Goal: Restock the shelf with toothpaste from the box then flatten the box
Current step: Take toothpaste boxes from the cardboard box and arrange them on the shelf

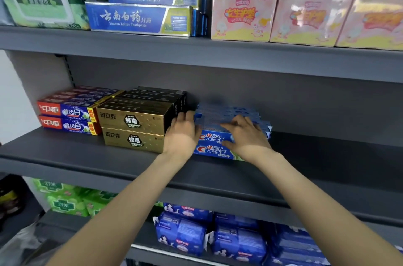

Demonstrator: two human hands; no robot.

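On middle shelf [87, 152], beside gold cartons [133, 122]: stacked blue Crest toothpaste boxes [212, 145]. Left hand [182, 132] flat, released, against stack's left end. Right hand [244, 135] spread, fingers relaxed, resting on top.

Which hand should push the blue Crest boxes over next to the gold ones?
Probably the right hand. It lies on the stack of Crest boxes toward their right side, so it could slide them left. The left hand sits at the stack's left end, between it and the gold boxes, in the way.

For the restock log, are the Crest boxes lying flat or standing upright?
Lying flat: the Crest boxes sit stacked lengthwise on the shelf.
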